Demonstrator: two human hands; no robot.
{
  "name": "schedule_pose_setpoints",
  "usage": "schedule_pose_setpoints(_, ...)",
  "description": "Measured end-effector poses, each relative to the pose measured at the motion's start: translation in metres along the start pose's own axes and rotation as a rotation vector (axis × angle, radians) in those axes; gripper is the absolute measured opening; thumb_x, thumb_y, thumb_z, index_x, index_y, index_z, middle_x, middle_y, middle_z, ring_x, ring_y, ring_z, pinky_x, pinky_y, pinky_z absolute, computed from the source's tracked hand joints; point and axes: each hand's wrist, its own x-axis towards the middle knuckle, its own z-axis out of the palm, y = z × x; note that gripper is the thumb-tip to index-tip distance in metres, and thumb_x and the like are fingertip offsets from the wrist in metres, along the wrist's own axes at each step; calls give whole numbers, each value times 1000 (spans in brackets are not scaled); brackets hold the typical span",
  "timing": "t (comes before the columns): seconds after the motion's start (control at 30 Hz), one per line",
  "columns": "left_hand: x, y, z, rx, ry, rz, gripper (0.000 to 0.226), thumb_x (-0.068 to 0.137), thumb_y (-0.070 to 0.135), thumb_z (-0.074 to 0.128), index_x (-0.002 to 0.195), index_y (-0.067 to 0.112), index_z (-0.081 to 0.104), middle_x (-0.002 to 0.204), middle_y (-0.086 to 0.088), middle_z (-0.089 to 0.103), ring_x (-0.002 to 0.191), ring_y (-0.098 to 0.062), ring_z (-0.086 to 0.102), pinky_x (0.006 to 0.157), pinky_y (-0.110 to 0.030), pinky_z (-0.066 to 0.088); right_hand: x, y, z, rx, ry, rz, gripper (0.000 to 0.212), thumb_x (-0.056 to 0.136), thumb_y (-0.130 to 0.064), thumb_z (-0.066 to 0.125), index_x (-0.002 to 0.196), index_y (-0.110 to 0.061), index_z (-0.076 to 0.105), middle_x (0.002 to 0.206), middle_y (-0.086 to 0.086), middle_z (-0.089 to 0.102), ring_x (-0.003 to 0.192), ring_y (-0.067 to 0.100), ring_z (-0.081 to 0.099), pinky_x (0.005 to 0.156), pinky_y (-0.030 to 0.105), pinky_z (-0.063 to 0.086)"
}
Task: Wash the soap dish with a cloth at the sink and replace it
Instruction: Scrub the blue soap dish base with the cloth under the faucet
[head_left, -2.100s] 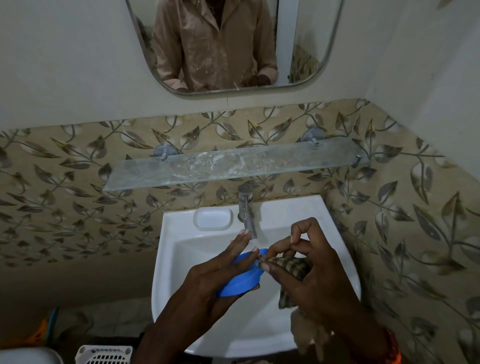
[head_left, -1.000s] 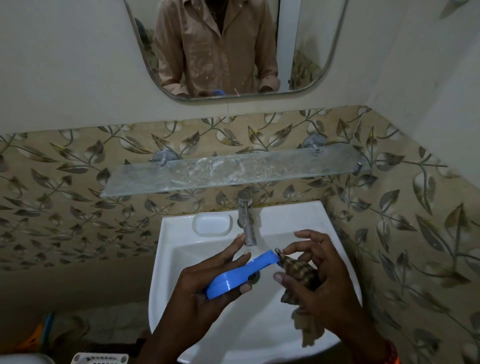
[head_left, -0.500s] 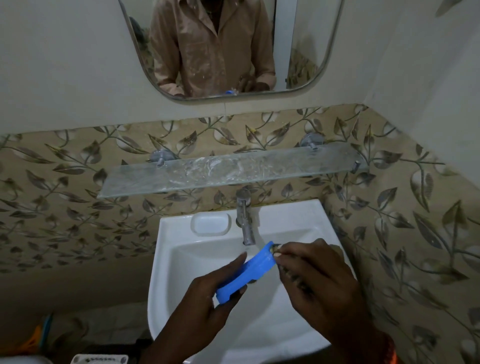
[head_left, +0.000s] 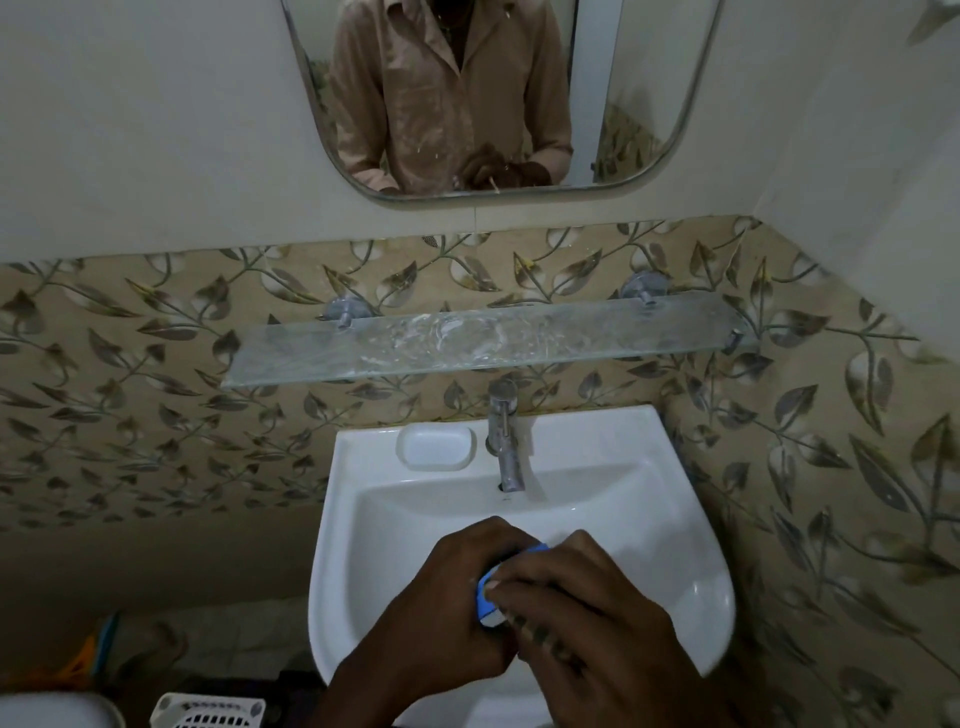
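Over the white sink (head_left: 675, 519) my two hands meet around a blue soap dish (head_left: 489, 592). Only a small strip of the dish shows between them. My left hand (head_left: 441, 613) grips the dish from the left, fingers curled over it. My right hand (head_left: 587, 623) presses against the dish from the right, fingers curled over a checked cloth (head_left: 540, 631), of which only a dark sliver shows under the fingers. The tap (head_left: 506, 441) stands behind the hands; no water stream is visible.
A moulded soap recess (head_left: 435, 447) lies left of the tap on the sink's rim. A glass shelf (head_left: 467, 340) hangs above the sink and a mirror (head_left: 493, 93) above that. The tiled wall corner is close on the right. A white basket (head_left: 208, 712) stands at the lower left.
Both hands have drawn together and nearer to me. The blue dish, earlier held out tilted and plainly visible, is now almost covered by them. The hanging cloth is now hidden under my right hand.
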Motion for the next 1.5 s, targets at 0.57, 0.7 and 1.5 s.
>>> schedule_pose_setpoints(0.57,1,1,-4,352,54,-121,47,68,42,66,114,29,59,103,14,58,92,-5,53,80,-22,49,0,15,-11,-140,-108,169,25,78,-6,68,102,-4,74,110,11,66,99,19,66,87,33,57)
schedule_pose_setpoints(0.7,3,2,-2,408,50,-165,50,71,43,66,119,28,60,109,12,59,97,-5,53,83,-18,46,-6,11,-6,-128,-85,222,27,84,-14,62,107,-6,73,111,10,66,90,18,69,67,35,63)
schedule_pose_setpoints(1.5,1,13,-3,146,164,-20,42,69,23,76,110,20,67,99,9,67,86,-14,65,80,-29,55,-3,24,-16,144,134,285,25,85,-14,58,101,-6,74,103,3,69,98,12,67,84,36,59)
